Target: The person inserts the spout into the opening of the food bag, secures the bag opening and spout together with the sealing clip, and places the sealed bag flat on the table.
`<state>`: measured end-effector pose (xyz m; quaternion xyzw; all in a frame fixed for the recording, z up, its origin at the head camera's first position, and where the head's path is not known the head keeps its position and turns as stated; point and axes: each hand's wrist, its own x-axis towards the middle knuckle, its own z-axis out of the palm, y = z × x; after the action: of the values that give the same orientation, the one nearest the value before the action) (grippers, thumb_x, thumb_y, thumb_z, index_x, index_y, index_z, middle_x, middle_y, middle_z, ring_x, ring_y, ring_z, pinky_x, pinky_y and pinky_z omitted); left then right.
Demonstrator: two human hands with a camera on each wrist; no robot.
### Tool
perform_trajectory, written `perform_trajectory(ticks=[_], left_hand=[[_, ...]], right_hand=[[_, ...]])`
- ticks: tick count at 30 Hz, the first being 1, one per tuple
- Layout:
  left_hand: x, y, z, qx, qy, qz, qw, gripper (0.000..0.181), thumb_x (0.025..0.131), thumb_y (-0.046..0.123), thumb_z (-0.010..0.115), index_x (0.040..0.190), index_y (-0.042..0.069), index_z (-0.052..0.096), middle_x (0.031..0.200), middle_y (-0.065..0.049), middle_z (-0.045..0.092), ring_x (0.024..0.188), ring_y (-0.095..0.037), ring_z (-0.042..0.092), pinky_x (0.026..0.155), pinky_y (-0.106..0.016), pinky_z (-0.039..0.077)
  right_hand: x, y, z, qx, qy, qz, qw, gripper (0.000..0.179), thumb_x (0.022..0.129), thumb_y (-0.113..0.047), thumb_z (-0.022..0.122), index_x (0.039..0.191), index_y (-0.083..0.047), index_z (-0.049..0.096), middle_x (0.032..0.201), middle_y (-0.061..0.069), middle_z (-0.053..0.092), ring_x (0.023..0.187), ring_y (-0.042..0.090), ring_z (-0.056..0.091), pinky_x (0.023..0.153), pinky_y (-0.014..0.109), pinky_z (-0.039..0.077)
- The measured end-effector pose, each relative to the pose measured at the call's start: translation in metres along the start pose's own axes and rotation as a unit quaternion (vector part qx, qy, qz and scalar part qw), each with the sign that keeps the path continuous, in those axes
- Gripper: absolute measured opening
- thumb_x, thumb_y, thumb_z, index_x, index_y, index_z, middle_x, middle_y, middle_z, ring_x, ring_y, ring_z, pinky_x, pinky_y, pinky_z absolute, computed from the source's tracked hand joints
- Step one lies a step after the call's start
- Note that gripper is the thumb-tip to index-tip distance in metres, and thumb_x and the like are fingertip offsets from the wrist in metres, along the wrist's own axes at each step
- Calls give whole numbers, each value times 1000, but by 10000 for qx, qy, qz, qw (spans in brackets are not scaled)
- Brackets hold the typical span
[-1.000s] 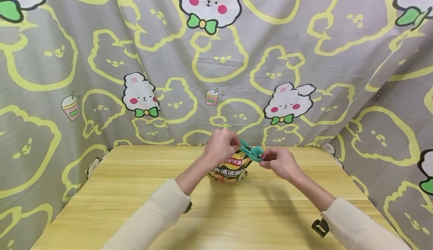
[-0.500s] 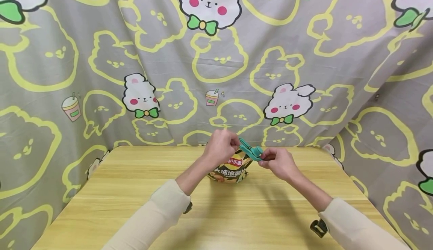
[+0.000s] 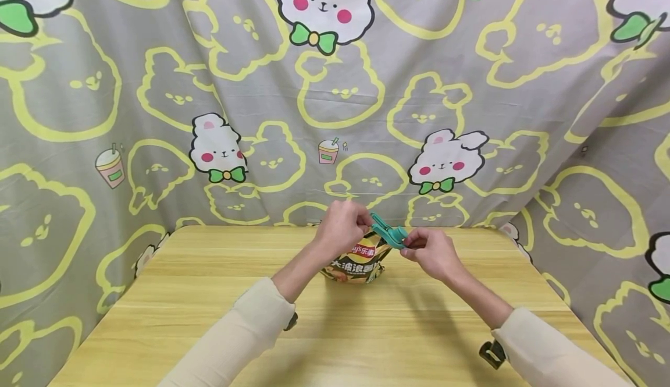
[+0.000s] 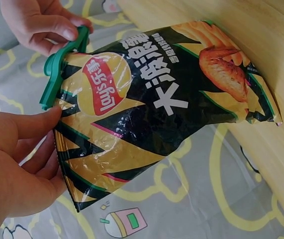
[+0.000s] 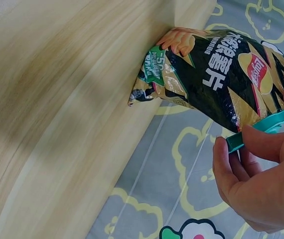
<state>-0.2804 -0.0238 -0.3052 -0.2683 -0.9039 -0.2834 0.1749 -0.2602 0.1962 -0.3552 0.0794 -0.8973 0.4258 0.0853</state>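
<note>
Bag (image 4: 147,99) pinched at top by left grip (image 4: 10,169) | clip (image 5: 271,123) there pinched by right grip (image 5: 266,184) | fitting apparently underway, closing probably needed

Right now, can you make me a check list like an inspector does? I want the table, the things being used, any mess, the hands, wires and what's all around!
Surface: a wooden table with pale streaks; shadows fall on it.
Job's things: a chip bag, bottom end down, looks to be standing on the table; a green clip at its top edge. I can't tell if it is fastened.
Clutter: nothing seen.
Left hand: pinches the bag's top edge.
Right hand: grips the clip.
Cables: nothing seen.
Surroundings: gray cloth with cartoon animals and drink cups behind the table; a dark piece by the right sleeve, too unclear to name.
</note>
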Motion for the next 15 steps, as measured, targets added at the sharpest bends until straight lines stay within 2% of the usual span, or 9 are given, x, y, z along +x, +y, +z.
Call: perform_trajectory(ticks=[7,15], left_hand=[[0,-1,1,-69,-24,-2,10000,17,86,-5,71,82,9,80,78,-1,76,65,-8,64,60,-20,52],[-1,0,0,-68,-32,-53,10000,17,86,-6,71,83,8,80,79,-2,76,67,-9,65,61,-20,53]], right_hand=[[1,0,3,-1,10,-9,10000,12,84,-2,78,90,1,68,86,10,74,80,18,70,68,27,56],[2,0,6,-32,76,-98,9999,12,84,-1,77,90,0,67,87,11,73,82,20,71,71,30,59]])
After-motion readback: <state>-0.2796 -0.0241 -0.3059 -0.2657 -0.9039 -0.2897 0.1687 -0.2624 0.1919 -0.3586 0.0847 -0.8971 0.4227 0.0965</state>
